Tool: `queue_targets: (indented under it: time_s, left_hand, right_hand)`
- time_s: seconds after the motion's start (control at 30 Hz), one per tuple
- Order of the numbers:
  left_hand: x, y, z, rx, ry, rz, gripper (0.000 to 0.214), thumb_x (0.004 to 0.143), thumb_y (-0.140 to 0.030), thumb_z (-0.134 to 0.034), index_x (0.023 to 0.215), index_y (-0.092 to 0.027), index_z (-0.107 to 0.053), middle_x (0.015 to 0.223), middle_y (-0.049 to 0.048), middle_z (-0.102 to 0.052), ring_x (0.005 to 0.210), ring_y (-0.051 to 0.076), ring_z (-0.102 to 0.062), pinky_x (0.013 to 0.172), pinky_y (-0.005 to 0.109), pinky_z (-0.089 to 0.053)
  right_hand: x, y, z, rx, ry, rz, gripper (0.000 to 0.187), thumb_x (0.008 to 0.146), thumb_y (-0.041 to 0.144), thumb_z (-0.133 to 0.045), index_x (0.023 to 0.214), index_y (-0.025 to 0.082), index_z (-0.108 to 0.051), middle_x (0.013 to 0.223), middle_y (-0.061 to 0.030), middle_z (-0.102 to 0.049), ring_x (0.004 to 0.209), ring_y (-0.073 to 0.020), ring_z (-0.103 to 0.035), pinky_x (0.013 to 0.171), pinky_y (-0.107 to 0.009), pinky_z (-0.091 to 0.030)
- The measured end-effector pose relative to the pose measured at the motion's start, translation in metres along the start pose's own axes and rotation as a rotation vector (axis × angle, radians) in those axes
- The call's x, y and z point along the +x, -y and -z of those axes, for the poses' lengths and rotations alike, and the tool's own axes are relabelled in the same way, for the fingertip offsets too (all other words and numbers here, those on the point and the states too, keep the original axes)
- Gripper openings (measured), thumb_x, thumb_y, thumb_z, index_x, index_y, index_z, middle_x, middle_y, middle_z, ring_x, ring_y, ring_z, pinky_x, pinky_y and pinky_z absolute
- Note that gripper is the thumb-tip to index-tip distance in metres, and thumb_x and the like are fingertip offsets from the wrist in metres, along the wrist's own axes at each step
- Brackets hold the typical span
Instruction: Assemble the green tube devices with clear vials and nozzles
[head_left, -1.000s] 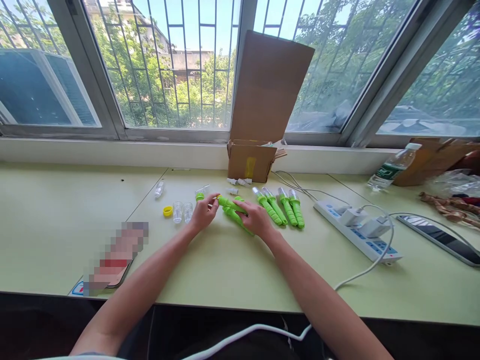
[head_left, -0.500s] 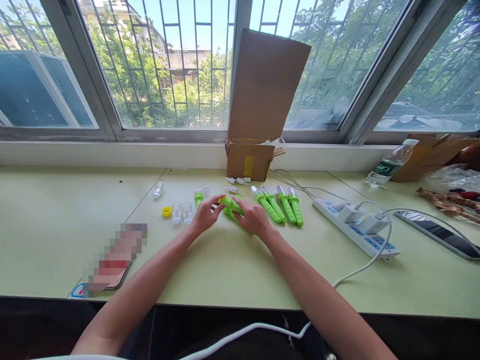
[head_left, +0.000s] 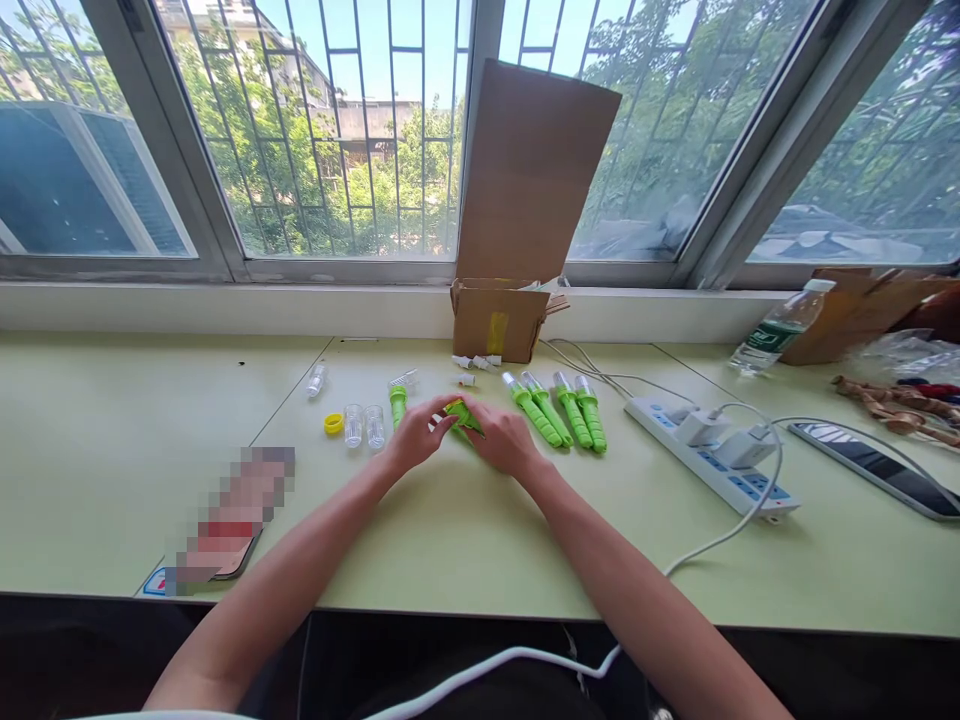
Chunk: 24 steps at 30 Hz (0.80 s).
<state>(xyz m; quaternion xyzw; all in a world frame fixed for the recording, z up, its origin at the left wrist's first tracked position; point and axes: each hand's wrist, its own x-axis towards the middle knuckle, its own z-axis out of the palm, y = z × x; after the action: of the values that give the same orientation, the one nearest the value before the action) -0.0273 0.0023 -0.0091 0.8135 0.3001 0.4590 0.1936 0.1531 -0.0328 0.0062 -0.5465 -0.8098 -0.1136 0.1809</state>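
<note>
My left hand (head_left: 416,437) and my right hand (head_left: 502,438) meet at the middle of the pale green table (head_left: 465,520), both closed around green ribbed plastic pieces (head_left: 461,415) that lie between them. To the right, several finished green sticks with clear caps (head_left: 559,410) lie side by side. On the left lies one green piece (head_left: 397,403), beside two clear small vials (head_left: 364,425) and a yellow cap (head_left: 334,424). Small white parts (head_left: 476,362) are scattered in front of an open cardboard box (head_left: 499,320).
A white power strip (head_left: 712,455) with chargers and cables lies to the right, then a phone (head_left: 877,455) and a water bottle (head_left: 780,328). A blurred-out object (head_left: 229,515) sits at the front left. A clear vial (head_left: 316,378) lies near the window sill.
My hands have drawn closer together over the green pieces. The long green piece that stuck out between them is now mostly covered by my fingers.
</note>
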Motion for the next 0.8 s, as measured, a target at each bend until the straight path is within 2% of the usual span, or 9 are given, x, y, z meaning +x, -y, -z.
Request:
queue_targets:
  time_s: [0.13,0.47,0.8]
  left_hand:
    - [-0.0012,0.0007,-0.0020,-0.006,-0.029,0.034,0.026,0.087,-0.030,-0.055,0.111,-0.021,-0.052,0.097,0.0047,-0.068,0.082,0.014,-0.068,0.065,0.026,-0.056]
    - [-0.0010,0.0024,-0.0015,0.021,-0.008,0.056,0.016,0.086,-0.032,-0.055,0.094,-0.020,-0.049,0.091,0.0030,-0.066,0.078,0.014,-0.066,0.062,0.026,-0.054]
    - [0.0009,0.0038,0.0011,0.017,0.008,0.028,0.016,0.085,-0.035,-0.056,0.088,-0.020,-0.050,0.087,0.0018,-0.067,0.076,0.013,-0.065,0.063,0.025,-0.055]
  right_hand:
    - [0.0008,0.0004,0.0010,-0.010,0.015,-0.012,0.052,0.092,0.034,-0.041,0.142,0.021,-0.036,0.123,-0.0088,-0.062,0.095,-0.0222,-0.062,0.070,-0.027,-0.042]
    - [0.0005,-0.0003,0.0028,-0.060,0.052,-0.010,0.053,0.090,0.031,-0.045,0.142,0.026,-0.037,0.106,-0.0078,-0.067,0.086,-0.0210,-0.061,0.065,-0.026,-0.039]
    - [0.0015,-0.0001,0.0057,-0.066,0.063,0.007,0.052,0.089,0.029,-0.043,0.141,0.026,-0.038,0.106,-0.0070,-0.066,0.085,-0.0207,-0.061,0.066,-0.026,-0.038]
